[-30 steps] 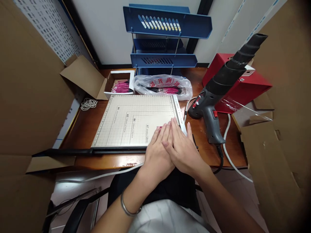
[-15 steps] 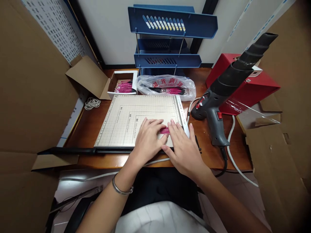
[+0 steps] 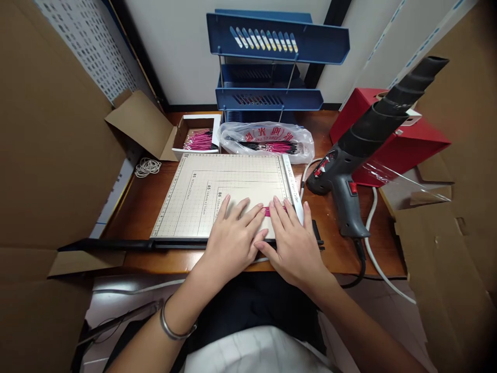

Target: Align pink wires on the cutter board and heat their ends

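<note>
A cream paper cutter [image 3: 186,207] with printed grid lines lies flat on the table. Thin pink wires [image 3: 267,212] lie side by side near its right edge, mostly covered by my fingers. My right hand [image 3: 293,241] rests flat over them, fingers stretched out. Just left of it, my left hand [image 3: 233,241] is spread on the board, its forefinger tip at the left ends of the wires. The two thumbs meet below the wires. Along the front edge runs the cutter's black blade arm [image 3: 116,243], lowered.
Behind the cutter stand a white box [image 3: 198,135] of pink and black wires and a clear plastic bag [image 3: 267,142] holding more. A heat gun [image 3: 345,160] leans at the right against a red box [image 3: 404,140]. Blue trays [image 3: 272,39] rise at the back.
My left hand has shifted left and its fingers have spread out from a bent pose by the wires. My right hand stays flat on the wires, nearly in place.
</note>
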`<state>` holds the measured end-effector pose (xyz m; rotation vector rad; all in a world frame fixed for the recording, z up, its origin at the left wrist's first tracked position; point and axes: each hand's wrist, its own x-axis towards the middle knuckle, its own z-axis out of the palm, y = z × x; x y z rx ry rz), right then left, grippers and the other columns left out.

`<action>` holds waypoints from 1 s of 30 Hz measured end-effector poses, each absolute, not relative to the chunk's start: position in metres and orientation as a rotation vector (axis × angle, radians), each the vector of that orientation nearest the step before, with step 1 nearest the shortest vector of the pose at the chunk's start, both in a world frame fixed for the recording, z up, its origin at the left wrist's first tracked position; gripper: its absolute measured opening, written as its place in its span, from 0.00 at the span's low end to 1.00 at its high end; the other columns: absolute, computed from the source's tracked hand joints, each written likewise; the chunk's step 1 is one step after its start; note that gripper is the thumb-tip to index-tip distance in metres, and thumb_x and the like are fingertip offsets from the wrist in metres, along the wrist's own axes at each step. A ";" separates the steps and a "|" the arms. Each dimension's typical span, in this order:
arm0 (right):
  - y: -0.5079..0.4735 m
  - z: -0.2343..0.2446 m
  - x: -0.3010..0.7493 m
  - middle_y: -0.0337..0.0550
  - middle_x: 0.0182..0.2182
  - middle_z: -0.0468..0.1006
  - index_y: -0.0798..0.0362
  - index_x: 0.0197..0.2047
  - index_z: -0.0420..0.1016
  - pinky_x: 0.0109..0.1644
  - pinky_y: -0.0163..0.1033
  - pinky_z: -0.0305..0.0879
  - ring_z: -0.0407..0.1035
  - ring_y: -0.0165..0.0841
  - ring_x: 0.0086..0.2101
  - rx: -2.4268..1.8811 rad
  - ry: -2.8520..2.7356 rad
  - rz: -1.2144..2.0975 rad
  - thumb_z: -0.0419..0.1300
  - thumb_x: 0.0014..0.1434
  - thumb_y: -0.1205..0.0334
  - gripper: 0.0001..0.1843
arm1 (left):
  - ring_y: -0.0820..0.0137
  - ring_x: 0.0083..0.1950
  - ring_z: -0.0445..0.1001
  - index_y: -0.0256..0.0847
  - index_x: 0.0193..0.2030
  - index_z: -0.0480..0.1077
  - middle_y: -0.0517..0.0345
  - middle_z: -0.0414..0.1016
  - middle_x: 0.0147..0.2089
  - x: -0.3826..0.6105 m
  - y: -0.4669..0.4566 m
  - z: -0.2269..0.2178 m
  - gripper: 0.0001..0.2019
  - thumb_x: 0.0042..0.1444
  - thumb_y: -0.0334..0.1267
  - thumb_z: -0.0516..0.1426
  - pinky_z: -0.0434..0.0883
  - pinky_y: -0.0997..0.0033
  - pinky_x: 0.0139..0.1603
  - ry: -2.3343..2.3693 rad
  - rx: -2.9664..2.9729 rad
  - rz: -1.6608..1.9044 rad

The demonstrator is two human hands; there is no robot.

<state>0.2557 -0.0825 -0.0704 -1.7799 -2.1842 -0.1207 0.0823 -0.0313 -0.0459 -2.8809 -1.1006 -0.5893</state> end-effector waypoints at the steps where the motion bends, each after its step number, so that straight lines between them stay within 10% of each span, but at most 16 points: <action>1: -0.082 -0.071 0.255 0.59 0.72 0.57 0.69 0.73 0.58 0.76 0.63 0.30 0.52 0.55 0.71 -1.781 -2.185 -0.127 0.35 0.69 0.31 0.51 | 0.48 0.71 0.65 0.36 0.66 0.69 0.53 0.72 0.68 0.081 -0.032 -0.047 0.22 0.73 0.43 0.49 0.52 0.34 0.75 -1.065 -2.892 -0.561; 30: -0.082 -0.071 0.256 0.58 0.72 0.60 0.68 0.72 0.59 0.74 0.68 0.30 0.53 0.59 0.69 -1.749 -2.217 -0.173 0.36 0.69 0.30 0.51 | 0.51 0.76 0.58 0.22 0.71 0.60 0.36 0.62 0.73 0.080 -0.039 -0.059 0.28 0.73 0.43 0.45 0.57 0.46 0.75 -1.214 -2.712 -0.599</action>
